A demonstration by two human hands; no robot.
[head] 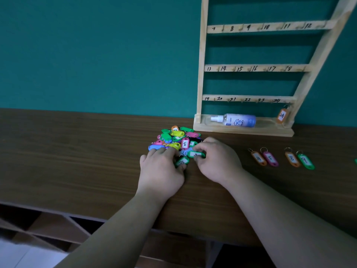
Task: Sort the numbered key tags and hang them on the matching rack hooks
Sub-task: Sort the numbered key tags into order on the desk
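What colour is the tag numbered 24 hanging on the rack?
Orange, with a white label. The tag numbered 24 hangs at the wooden rack's lower right, clearest in the head view.

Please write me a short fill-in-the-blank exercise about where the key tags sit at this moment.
1. The only tag hanging on the rack bears the number ____.
2. Beside the orange tag 4 lies a pink tag numbered ____.
3. The spray bottle lies on the rack's ____.
4. Both hands, left hand and right hand, work at the ____ of tags.

Missing words: 24; 5; base; pile
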